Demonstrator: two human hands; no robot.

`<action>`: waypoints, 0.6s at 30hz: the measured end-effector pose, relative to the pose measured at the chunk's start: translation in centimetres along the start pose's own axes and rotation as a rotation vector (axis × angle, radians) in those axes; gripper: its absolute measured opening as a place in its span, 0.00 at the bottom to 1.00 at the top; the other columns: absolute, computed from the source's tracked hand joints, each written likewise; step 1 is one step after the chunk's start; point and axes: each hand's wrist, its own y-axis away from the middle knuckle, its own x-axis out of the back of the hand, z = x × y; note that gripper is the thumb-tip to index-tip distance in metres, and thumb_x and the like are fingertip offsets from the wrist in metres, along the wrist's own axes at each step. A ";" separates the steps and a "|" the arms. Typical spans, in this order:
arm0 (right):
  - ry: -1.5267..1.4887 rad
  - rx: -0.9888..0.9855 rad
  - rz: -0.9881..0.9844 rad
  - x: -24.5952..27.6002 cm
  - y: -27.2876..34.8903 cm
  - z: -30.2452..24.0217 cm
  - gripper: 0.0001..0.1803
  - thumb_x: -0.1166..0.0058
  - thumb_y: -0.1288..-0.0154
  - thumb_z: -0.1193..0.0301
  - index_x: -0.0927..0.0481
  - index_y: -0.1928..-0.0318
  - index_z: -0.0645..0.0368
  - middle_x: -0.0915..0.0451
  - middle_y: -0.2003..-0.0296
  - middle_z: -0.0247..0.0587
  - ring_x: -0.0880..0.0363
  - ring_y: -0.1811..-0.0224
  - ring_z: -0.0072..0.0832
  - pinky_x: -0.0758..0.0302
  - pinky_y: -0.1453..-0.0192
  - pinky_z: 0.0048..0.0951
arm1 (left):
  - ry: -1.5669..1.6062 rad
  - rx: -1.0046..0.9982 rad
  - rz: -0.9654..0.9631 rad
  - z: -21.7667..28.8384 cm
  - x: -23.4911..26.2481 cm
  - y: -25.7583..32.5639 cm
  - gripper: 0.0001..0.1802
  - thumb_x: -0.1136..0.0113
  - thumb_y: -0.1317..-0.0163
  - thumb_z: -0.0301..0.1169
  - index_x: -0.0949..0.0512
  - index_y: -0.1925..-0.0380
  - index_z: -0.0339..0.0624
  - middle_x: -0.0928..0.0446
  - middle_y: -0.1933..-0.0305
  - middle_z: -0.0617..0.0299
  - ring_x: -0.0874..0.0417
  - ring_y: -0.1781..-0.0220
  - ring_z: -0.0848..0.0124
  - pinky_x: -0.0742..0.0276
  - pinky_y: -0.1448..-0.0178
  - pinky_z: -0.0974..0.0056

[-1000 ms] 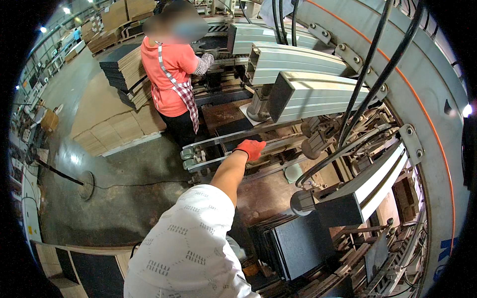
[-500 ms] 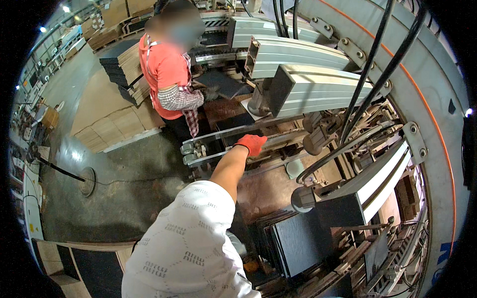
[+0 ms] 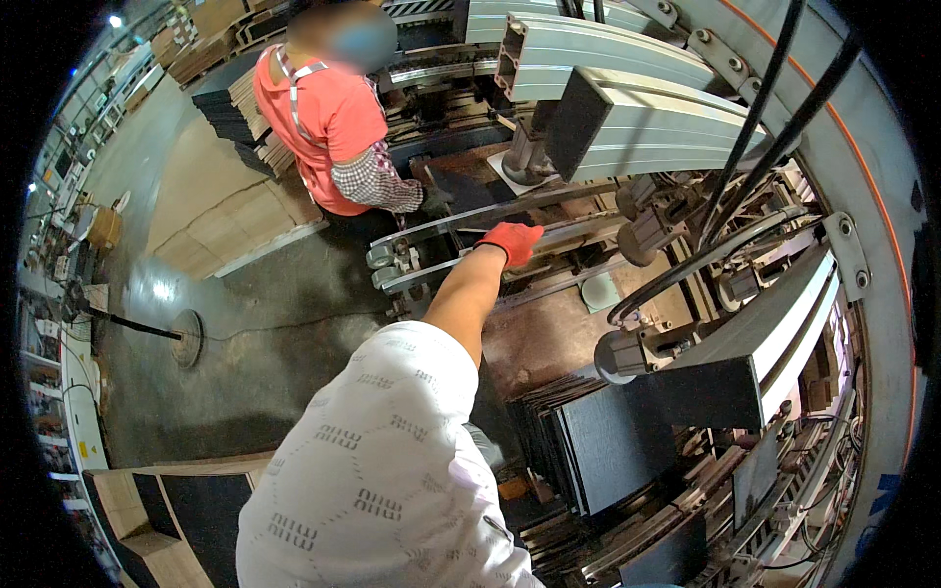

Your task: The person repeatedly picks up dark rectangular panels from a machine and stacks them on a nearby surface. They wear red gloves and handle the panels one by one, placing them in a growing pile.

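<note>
Your left hand (image 3: 511,244) is at the rail (image 3: 423,275), maybe to steady you; I can't tell if its grip is loose or tight. Your right hand is out of view. Black boards (image 3: 616,446) lean together near your sleeve (image 3: 387,431), perhaps for support.

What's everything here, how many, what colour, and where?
Co-worker: one, coral top, upper left of centre
Metal beams: four visible, silver, right side
Hoses: several, black, upper right
Metal rails: at least two, grey, centre
Boards: several, dark grey, lower right
Taller board stack: one, dark and tan, upper left
Broad board stack: one, light brown, left
Round-based pole: one, dark, left floor
Panels: several, tan and black, lower left
Left sleeve: one, white, bottom centre
Left hand: one, red glove, near rails
</note>
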 end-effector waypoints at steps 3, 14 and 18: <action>-0.021 -0.016 0.025 0.2 -0.3 0.4 0.12 0.48 0.29 0.56 0.18 0.58 0.48 0.15 0.65 0.51 0.15 0.61 0.49 0.21 0.58 0.50 | 0.011 0.000 0.012 -0.8 -0.3 0.0 0.27 0.37 0.33 0.34 0.29 0.36 0.43 0.18 0.43 0.42 0.18 0.41 0.42 0.20 0.42 0.40; -0.672 -0.580 -0.035 6.2 0.2 -2.8 0.32 0.42 0.38 0.45 0.13 0.66 0.68 0.13 0.62 0.60 0.17 0.59 0.55 0.24 0.53 0.54 | -0.011 -0.010 0.008 -0.3 0.2 0.1 0.24 0.38 0.33 0.35 0.27 0.39 0.43 0.17 0.45 0.42 0.16 0.42 0.43 0.20 0.43 0.42; -0.688 -0.537 0.060 6.2 0.0 -2.8 0.28 0.43 0.37 0.47 0.14 0.67 0.64 0.14 0.65 0.57 0.16 0.61 0.52 0.23 0.56 0.53 | -0.013 -0.030 0.005 -0.8 0.0 0.1 0.29 0.38 0.33 0.37 0.31 0.33 0.45 0.17 0.45 0.43 0.17 0.43 0.41 0.19 0.44 0.40</action>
